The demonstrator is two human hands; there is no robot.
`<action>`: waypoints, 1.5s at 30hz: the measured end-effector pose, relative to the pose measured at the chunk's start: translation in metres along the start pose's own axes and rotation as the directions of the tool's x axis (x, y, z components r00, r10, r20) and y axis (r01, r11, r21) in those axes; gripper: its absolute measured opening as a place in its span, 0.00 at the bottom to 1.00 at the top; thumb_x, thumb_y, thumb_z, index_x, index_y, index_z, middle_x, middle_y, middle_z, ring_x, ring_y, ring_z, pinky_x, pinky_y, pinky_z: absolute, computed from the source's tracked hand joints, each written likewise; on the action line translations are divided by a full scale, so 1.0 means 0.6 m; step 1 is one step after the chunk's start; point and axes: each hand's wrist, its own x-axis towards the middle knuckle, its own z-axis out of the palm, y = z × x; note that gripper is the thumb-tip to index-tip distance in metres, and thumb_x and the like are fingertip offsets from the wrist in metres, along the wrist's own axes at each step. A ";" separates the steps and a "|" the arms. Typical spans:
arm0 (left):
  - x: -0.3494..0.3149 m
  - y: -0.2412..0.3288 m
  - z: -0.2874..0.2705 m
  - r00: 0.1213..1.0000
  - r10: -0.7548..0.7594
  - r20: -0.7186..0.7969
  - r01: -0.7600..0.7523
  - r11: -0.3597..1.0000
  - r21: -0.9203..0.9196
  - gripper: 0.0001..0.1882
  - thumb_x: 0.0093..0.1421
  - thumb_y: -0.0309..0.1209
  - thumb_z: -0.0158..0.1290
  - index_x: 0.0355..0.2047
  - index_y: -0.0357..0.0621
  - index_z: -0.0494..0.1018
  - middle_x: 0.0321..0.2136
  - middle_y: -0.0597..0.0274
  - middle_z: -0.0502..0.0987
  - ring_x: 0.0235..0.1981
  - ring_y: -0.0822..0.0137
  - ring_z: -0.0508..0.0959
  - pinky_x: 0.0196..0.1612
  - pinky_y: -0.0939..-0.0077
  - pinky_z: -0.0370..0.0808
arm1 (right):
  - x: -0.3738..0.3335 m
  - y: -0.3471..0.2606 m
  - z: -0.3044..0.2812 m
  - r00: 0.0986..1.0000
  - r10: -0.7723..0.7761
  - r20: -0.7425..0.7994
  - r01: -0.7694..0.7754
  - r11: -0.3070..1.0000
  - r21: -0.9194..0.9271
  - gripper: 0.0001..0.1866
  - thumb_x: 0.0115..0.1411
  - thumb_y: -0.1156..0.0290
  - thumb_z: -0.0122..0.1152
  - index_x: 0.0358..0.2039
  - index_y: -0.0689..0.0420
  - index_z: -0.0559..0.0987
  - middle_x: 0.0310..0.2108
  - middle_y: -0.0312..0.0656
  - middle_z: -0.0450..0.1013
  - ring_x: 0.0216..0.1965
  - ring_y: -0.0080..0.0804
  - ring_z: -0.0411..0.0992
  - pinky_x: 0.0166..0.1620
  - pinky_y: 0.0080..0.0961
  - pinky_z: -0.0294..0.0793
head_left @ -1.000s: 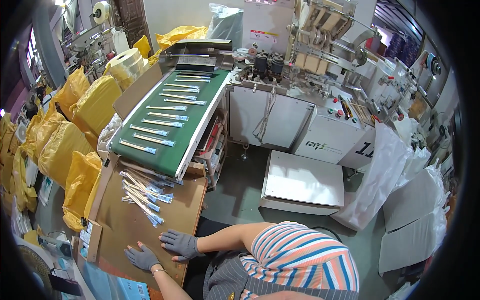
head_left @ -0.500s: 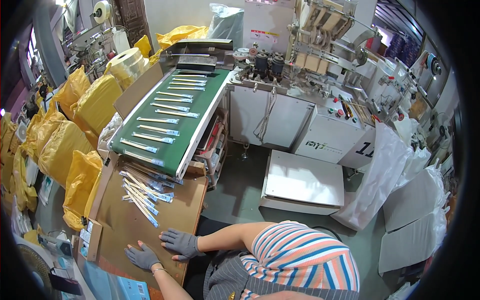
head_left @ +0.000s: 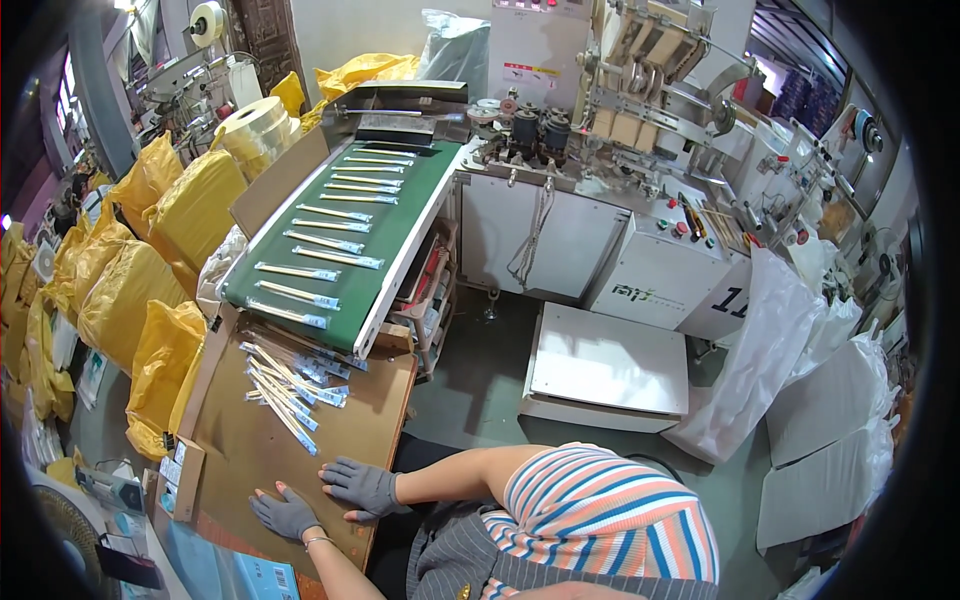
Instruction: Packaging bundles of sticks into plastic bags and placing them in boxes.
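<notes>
I see both hands (head_left: 360, 487) lying flat, empty, on the tabletop (head_left: 230, 440); wrapped sticks (head_left: 297, 292) dropping off the belt (head_left: 350, 315) could jumble the pile (head_left: 282, 395).

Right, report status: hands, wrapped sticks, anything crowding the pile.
Left hand and right hand gloved, flat on brown table, gripping nothing. Wrapped sticks heaped loosely beyond them, untouched. Green conveyor close at heap's far side.

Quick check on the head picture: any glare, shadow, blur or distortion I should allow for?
In the head view, straight edges bow near its rim and corners go black; bright patches and shadow mottle the white platform; left hand and right hand look reasonably sharp.
</notes>
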 end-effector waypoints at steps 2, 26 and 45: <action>0.000 0.000 0.000 1.000 0.004 -0.002 -0.004 1.000 -0.003 0.31 0.62 0.51 0.43 0.55 0.36 0.66 0.56 0.45 0.65 0.59 0.53 0.63 0.59 0.61 0.60 | 0.000 0.000 0.001 1.000 -0.004 -0.005 0.004 1.000 0.000 0.36 0.48 0.47 0.53 0.47 0.67 0.69 0.54 0.62 0.61 0.59 0.57 0.57 0.62 0.52 0.50; 0.001 0.002 -0.004 1.000 -0.017 0.014 0.017 1.000 -0.016 0.31 0.62 0.50 0.44 0.54 0.36 0.66 0.57 0.45 0.64 0.59 0.52 0.63 0.60 0.61 0.60 | 0.001 0.002 0.003 1.000 -0.014 -0.002 0.014 1.000 -0.003 0.35 0.49 0.48 0.53 0.47 0.66 0.69 0.54 0.63 0.60 0.58 0.58 0.57 0.61 0.52 0.51; 0.003 -0.006 0.010 1.000 -0.015 0.009 0.016 0.999 -0.028 0.31 0.62 0.50 0.44 0.54 0.36 0.65 0.57 0.44 0.64 0.59 0.50 0.62 0.60 0.58 0.58 | 0.003 0.003 0.008 1.000 -0.012 0.013 0.012 1.000 -0.002 0.36 0.48 0.48 0.54 0.47 0.67 0.69 0.55 0.64 0.60 0.59 0.59 0.56 0.61 0.53 0.50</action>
